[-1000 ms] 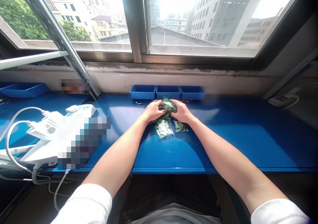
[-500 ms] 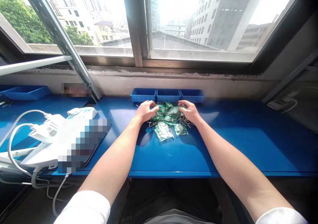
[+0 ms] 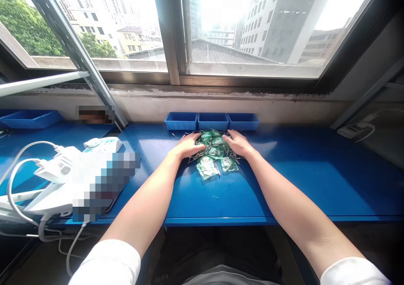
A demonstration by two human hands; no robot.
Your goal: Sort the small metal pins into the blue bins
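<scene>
A heap of small green plastic packets (image 3: 216, 151) and thin dark metal pins (image 3: 233, 155) lies on the blue table (image 3: 217, 201). Against the heap's left side rests my left hand (image 3: 189, 145), its fingers stretched out and its thumb over the packets. My right hand (image 3: 238, 142) lies along the right side, open, with the thumb pointing inward. Neither hand grips anything. Two packets sit apart at the front: a larger one (image 3: 207, 168) on the left and a smaller one (image 3: 229, 164) on the right. What the pins are exactly is too small to tell.
Three joined blue bins (image 3: 213, 121) stand behind the heap by the wall. A white power strip (image 3: 107, 144) with plugs and cables is on the left, beside a blurred device (image 3: 107, 188). A metal shelf post (image 3: 94, 81) rises at the back left.
Both hands have moved inward along the heap's sides, and their fingers have straightened and flattened. The heap looks pushed slightly closer together. A stray pin now shows left of the heap.
</scene>
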